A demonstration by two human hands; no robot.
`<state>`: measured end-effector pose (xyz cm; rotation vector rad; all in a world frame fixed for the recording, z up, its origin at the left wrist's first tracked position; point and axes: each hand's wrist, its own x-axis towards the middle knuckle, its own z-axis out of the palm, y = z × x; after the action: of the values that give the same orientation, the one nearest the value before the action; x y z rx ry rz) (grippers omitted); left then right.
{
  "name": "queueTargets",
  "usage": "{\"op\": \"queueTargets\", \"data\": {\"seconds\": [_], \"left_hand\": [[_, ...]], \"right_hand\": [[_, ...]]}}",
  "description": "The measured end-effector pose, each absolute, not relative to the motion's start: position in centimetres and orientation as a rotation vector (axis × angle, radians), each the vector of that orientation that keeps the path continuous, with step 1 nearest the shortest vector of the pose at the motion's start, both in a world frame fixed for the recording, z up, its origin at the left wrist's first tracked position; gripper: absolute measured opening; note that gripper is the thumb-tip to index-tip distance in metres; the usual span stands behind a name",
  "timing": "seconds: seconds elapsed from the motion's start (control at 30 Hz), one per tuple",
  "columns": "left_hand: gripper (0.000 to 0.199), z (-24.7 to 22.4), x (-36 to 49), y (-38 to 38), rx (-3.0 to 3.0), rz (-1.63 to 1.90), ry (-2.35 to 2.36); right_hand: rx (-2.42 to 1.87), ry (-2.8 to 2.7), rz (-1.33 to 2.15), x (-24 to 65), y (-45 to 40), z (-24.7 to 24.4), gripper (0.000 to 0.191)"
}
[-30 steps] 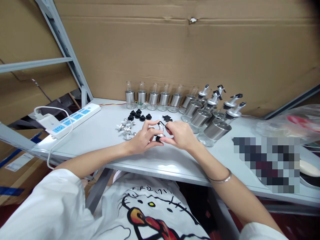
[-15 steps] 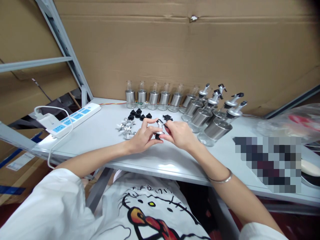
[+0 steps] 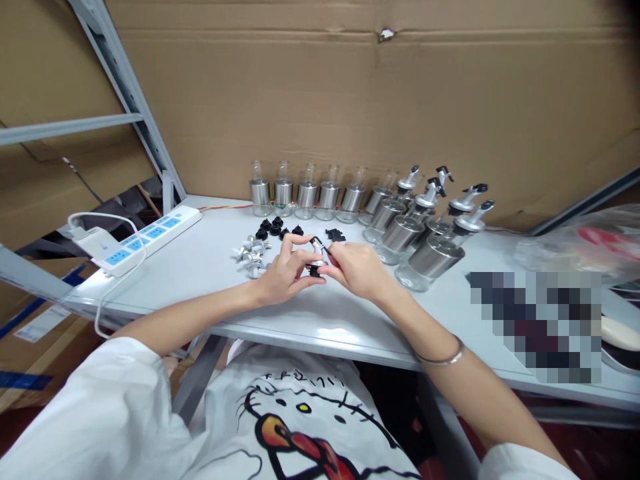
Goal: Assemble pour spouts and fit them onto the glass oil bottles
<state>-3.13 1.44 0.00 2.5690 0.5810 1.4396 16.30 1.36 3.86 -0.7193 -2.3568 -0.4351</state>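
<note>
Between both hands is a silver pour spout (image 3: 319, 249) with a black flip cap on top and a black stopper at its base. My left hand (image 3: 286, 272) grips it from the left, fingers and thumb around its body and base. My right hand (image 3: 356, 268) pinches its right side near the cap with thumb and index finger. Silver spout parts (image 3: 250, 253) lie to the left of my left hand. Behind the hands are several black stoppers (image 3: 275, 227) and a small pile of black caps (image 3: 335, 235).
Glass bottles with steel sleeves (image 3: 307, 194) stand along the cardboard wall; those at the right carry spouts (image 3: 471, 220). A white power strip (image 3: 150, 239) lies at the left. Toward the right are a blurred-out object (image 3: 540, 327) and a plastic bag (image 3: 585, 243).
The cap end of the spout and my left fingertips have shifted very slightly up and left. Both hands keep their hold on it.
</note>
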Motion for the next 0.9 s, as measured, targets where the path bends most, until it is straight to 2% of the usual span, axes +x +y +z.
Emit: {"op": "queueTargets", "data": {"seconds": [0.17,0.6,0.9], "left_hand": [[0.032,-0.03,-3.25,2.0,2.555,1.421,0.597],[0.027,0.47,-3.31,2.08,2.531,1.376,0.544],[0.026,0.29,-3.29,1.86,2.501,1.38,0.62]], "right_hand": [[-0.674,-2.366,-0.501,16.16,1.24,3.72,0.054],[-0.907,-2.442,-0.288,16.08,1.11,4.0,0.062],[-0.949,-2.459,-0.123,16.54,1.3,4.07,0.055]]}}
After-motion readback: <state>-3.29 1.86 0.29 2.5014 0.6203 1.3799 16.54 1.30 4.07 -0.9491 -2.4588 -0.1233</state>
